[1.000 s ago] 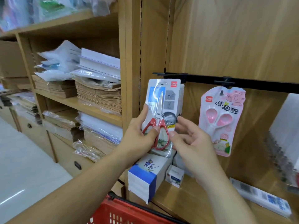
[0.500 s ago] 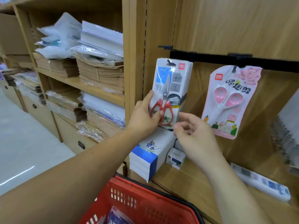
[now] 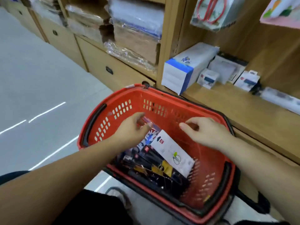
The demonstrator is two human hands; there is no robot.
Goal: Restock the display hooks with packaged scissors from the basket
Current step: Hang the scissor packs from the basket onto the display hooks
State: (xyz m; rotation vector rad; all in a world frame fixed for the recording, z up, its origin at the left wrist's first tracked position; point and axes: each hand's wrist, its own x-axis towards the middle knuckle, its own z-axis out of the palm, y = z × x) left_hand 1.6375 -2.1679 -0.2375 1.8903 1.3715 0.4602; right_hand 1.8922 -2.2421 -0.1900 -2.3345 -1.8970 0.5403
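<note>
The red basket sits low in front of me, holding several packaged scissors: a white pack lies on top of dark packs. My left hand reaches into the basket and pinches the upper edge of a red-and-blue pack between thumb and fingers. Over the right side of the basket hovers my right hand, its fingers loosely curled and holding nothing. At the top edge hang the red-handled scissors pack and a pink pack; their hooks are out of frame.
A wooden shelf just behind the basket carries a blue-and-white box and small white boxes. Stacks of wrapped paper fill the shelving to the left. Grey floor spreads out on the left.
Both hands left the red-handled scissors pack hanging on the display and dropped to the basket. The view tilted down. My left hand now pinches a pack in the basket.
</note>
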